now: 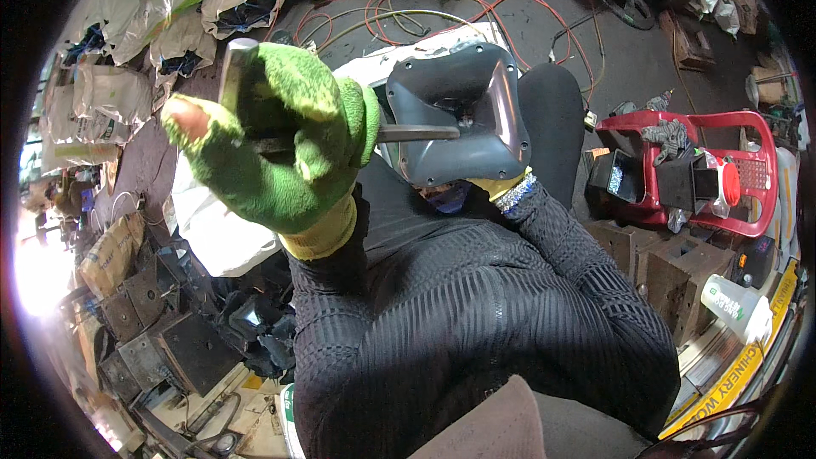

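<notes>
My left hand [280, 170], in a green glove with the thumb tip bare, is closed around a metal tool with a straight grey shaft [416, 133]. A thick grey end of metal stands up by its fingers; whether it joins the shaft is hidden. The shaft reaches right, its tip over the middle of a dark, dished, four-sided moulded part [503, 123] with small holes around its rim. Beneath the near edge of that part, my right hand [503, 187], in a yellow glove, supports it above my lap. Most of its fingers are hidden under the part.
A red plastic chair [629, 191] lies at right, with a grey glove [669, 138] and dark boxes. Nearby are metal blocks [684, 276] and a plastic cup [735, 308]. Filled white sacks [102, 110] stand far left, dark parts [255, 323] lie near left, and red hoses [374, 8] cross the floor ahead.
</notes>
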{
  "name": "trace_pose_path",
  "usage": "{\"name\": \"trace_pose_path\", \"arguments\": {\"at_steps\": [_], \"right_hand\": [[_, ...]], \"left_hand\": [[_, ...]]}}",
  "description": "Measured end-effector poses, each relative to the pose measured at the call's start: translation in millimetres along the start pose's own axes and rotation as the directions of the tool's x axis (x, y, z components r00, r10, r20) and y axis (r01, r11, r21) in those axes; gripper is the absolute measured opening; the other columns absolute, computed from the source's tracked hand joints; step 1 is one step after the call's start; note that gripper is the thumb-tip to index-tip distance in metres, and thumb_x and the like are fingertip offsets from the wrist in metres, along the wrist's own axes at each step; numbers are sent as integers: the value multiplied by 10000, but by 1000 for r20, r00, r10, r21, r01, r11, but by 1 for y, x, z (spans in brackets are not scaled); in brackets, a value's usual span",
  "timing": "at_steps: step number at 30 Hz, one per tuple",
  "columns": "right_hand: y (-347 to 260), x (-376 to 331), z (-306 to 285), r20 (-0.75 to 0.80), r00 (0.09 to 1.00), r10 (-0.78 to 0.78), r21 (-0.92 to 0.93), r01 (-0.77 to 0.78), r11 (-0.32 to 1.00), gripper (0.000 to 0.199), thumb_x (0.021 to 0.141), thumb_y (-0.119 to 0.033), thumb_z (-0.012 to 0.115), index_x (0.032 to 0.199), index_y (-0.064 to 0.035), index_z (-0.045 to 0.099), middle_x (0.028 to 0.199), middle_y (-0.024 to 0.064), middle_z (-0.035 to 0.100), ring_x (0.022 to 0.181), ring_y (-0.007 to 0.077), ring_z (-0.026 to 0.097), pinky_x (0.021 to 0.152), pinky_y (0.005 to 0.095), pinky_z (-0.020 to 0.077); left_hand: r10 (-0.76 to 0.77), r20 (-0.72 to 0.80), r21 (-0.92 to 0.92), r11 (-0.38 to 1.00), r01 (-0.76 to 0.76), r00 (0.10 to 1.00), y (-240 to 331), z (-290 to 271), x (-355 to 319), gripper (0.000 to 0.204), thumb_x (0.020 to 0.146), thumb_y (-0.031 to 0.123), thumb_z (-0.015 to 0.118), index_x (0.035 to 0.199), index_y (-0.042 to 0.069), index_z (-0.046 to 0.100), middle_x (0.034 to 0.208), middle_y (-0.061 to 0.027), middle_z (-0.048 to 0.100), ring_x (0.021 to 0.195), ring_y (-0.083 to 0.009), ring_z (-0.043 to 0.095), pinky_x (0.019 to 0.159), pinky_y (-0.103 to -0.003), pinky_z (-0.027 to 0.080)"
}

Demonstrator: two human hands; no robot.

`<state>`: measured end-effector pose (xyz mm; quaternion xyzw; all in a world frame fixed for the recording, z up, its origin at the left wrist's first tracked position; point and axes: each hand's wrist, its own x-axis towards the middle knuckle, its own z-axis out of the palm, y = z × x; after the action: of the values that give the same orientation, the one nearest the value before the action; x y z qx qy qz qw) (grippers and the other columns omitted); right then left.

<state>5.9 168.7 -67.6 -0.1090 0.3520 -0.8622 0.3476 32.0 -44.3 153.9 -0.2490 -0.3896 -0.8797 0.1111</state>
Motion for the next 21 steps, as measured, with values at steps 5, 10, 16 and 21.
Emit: {"name": "trace_pose_path", "arguments": {"at_steps": [5, 10, 16, 21], "right_hand": [[1, -6, 6, 134, 991, 4, -95, 9, 995, 561, 983, -325, 552, 1438, -49, 372, 1356, 183, 520, 1236, 275, 545, 1021, 419, 474], [-9, -14, 30, 45, 999, 20, 425, -38, 904, 631, 959, -253, 596, 1488, -81, 299, 1409, 166, 483, 1258, 284, 531, 1060, 425, 463], [-18, 9, 43, 203, 975, -85, 476, -22, 879, 632, 1042, -492, 296, 1484, -41, 297, 1450, 169, 436, 1289, 284, 498, 1067, 431, 447], [-14, 10, 47, 102, 990, -96, 495, 34, 868, 624, 1043, -485, 297, 1482, -41, 305, 1442, 167, 440, 1279, 280, 502, 1064, 425, 447]], "left_hand": [[-23, -318, 426, 890, 164, 948, -89, -2, -12, 431, 1013, 426, 441, 800, 63, 527, 553, -49, 463, 402, -118, 352, 400, -266, 320], [-121, -277, 360, 907, 219, 953, -88, -9, -16, 384, 1004, 374, 474, 796, 55, 525, 561, -40, 447, 424, -144, 372, 414, -280, 324], [63, -254, 167, 986, -21, 965, -67, -3, -10, 281, 950, 289, 555, 848, 29, 590, 628, -43, 548, 451, -112, 428, 424, -252, 321], [-138, -332, 222, 950, 219, 933, -91, -18, -30, 364, 981, 363, 534, 1016, 8, 606, 720, -51, 604, 509, -75, 436, 465, -223, 320]]}}
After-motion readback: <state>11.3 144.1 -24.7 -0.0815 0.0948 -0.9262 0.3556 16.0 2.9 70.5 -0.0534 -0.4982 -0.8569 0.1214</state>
